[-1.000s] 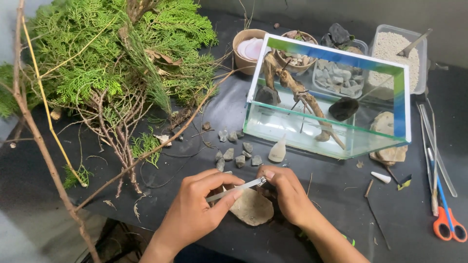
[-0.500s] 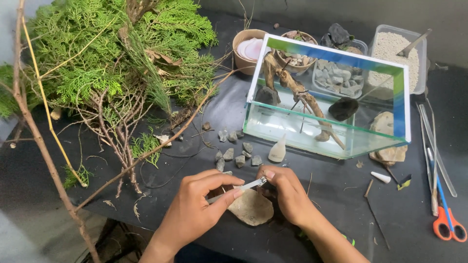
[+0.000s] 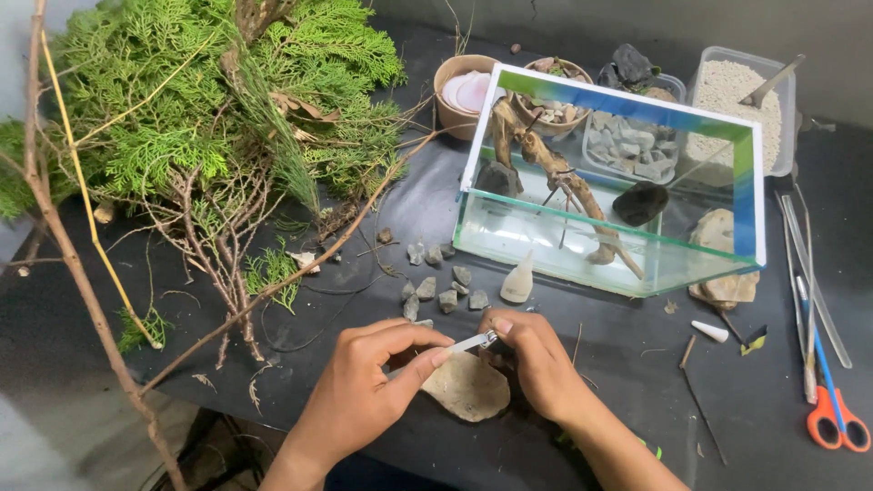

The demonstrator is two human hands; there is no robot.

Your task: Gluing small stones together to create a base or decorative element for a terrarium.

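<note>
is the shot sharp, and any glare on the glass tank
Head view: even, soft light with faint shadows; left hand, right hand and metal tweezers are sharp. The glass tank shows pale reflections on its front pane, not blown-out glare. Slight wide-angle bend at the edges.

A glass tank (image 3: 611, 173) stood toward the back of the black bench (image 3: 582, 427), with a twisted piece of driftwood (image 3: 555, 177) leaning inside it beside a dark stone (image 3: 640, 201). A heap of green conifer branches (image 3: 200, 100) covered the left side, bare twigs trailing from it. Small grey pebbles (image 3: 441, 286) lay scattered in front of the tank, near a small whitish cone-shaped bottle (image 3: 518, 280). Behind the tank sat a round brown pot (image 3: 459, 91) and a clear tub of pale gravel (image 3: 741, 100). At the far right lay orange-handled scissors (image 3: 837, 423) and several long thin tools (image 3: 805, 273), side by side.
</note>
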